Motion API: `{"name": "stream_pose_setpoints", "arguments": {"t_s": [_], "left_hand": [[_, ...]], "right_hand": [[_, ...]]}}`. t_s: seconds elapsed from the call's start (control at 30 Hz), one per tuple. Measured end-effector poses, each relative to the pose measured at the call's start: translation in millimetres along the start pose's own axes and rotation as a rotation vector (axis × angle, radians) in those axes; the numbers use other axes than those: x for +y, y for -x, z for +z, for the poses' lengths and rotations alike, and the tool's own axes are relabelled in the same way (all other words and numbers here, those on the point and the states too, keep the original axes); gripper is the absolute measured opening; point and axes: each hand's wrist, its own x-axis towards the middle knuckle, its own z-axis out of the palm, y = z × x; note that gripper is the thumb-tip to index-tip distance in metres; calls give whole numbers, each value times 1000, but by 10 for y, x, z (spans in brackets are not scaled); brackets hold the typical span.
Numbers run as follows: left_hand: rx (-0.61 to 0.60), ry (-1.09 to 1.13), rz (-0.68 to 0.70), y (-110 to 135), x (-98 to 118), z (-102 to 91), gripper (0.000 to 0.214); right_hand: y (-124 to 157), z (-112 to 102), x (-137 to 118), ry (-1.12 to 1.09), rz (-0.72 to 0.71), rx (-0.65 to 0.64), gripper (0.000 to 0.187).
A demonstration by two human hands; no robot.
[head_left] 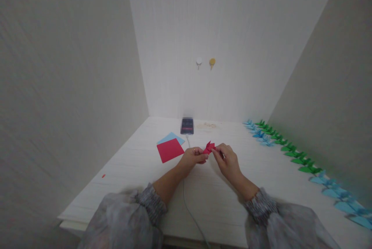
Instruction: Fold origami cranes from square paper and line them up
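A small folded red paper crane (pixel 209 147) is held just above the white table between my two hands. My left hand (pixel 194 157) pinches its left side between thumb and fingers. On the opposite side, my right hand (pixel 226 157) has thumb and fingertips closed on the paper's edge. One pointed red flap sticks up between the hands. Left of my left hand lies a flat red paper sheet (pixel 170 150), partly covering a light blue sheet (pixel 171 137).
A phone (pixel 187 126) lies near the back wall, its white cable (pixel 188 206) running under my left wrist to the front edge. Rows of green cranes (pixel 302 160) and blue cranes (pixel 337 192) line the right side. A small red scrap (pixel 104 176) is at left.
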Motion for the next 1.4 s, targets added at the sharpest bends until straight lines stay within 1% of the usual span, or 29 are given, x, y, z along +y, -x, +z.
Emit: {"name": "stream_pose_setpoints", "arguments": {"t_s": [0.13, 0.23, 0.37, 0.43, 0.5, 0.57, 0.63, 0.7, 0.73, 0.83, 0.9, 1.0, 1.17, 1.4], "left_hand": [[8, 10, 9, -3, 7, 11, 30], [24, -9, 6, -8, 3, 22, 30], [6, -26, 13, -7, -7, 46, 29], [-2, -54, 13, -4, -4, 69, 32], [13, -71, 1, -3, 5, 98, 36], [35, -65, -10, -6, 15, 127, 41], [37, -51, -15, -12, 23, 153, 42], [53, -57, -36, -19, 25, 175, 42], [48, -63, -45, -21, 24, 185, 42], [27, -88, -58, -24, 12, 211, 43], [11, -104, -42, -25, -2, 227, 43], [16, -122, -31, -31, -20, 253, 43], [16, -161, -49, -75, -32, 308, 43], [21, -214, -50, -148, -38, 355, 44]], "right_hand": [[-11, -23, 9, 14, -48, 22, 11], [-6, -33, 5, 30, -56, 20, 11], [18, -37, 10, 40, -4, 20, 12], [24, -68, 80, 41, 44, 45, 14], [30, -153, 239, 64, 105, 67, 18], [52, -315, 486, 98, 214, 109, 24], [109, -546, 782, 177, 389, 151, 30], [201, -811, 1067, 321, 607, 143, 32], [254, -940, 1189, 366, 664, 144, 32], [403, -1246, 1455, 469, 779, 137, 33], [470, -1360, 1573, 525, 834, 127, 32], [513, -1427, 1725, 574, 884, 111, 30], [490, -1435, 1948, 608, 932, 92, 29], [420, -1419, 2100, 611, 972, 69, 30]]}}
